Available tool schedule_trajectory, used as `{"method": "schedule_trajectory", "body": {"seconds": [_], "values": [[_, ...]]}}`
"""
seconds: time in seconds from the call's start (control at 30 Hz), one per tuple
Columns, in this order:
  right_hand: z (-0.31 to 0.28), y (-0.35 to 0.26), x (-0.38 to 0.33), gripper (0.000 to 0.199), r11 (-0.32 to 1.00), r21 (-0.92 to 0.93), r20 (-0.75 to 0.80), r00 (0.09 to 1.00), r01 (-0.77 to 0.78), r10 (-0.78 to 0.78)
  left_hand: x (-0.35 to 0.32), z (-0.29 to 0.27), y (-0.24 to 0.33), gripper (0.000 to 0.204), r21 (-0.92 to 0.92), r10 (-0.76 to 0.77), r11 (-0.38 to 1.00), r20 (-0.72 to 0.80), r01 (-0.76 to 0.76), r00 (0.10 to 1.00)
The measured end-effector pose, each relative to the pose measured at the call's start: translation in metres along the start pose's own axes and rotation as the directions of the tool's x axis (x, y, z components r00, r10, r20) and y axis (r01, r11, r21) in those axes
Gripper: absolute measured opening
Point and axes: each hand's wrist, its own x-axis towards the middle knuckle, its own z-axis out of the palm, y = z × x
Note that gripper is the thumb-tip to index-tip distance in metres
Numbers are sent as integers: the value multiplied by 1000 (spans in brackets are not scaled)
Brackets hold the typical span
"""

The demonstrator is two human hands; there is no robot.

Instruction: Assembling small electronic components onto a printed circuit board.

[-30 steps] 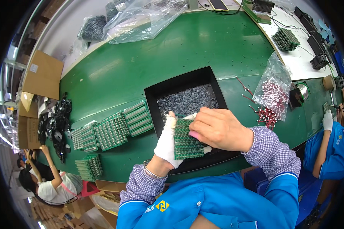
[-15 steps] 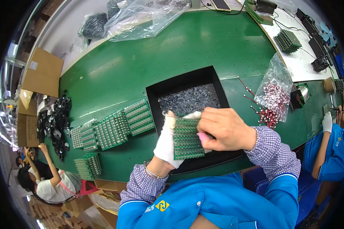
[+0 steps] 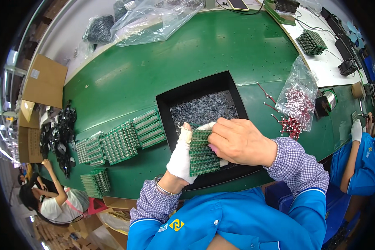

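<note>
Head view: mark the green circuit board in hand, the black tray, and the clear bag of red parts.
green circuit board [image 3: 202,156], head view, bare middle of its face.
black tray [image 3: 191,87], head view, far rim.
clear bag of red parts [image 3: 298,98], head view, middle of the bag.

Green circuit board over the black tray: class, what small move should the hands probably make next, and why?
Probably the right hand should press its small part down into the green circuit board. The gloved left hand holds the board steady above the black tray of small grey parts, and the right fingertips sit on the board's upper edge. What they pinch is hidden.
</note>
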Motion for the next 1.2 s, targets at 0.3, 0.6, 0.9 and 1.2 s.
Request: {"method": "schedule_trajectory", "body": {"seconds": [0.3,0.6,0.9,1.2], "values": [[-11,4,-4,13,969,223,-16,993,-107,113,5,-20,1,73,-136,16,991,175,9,984],[7,3,0,15,990,143,-131,991,2,17,5,-12,0,72,-86,-48,995,105,57,993],[-13,10,-7,13,969,209,-32,989,-134,144,6,-21,4,72,-149,2,988,233,34,972],[1,8,-7,14,978,198,-97,992,-60,80,6,-11,3,71,-161,-40,985,145,63,989]]}}
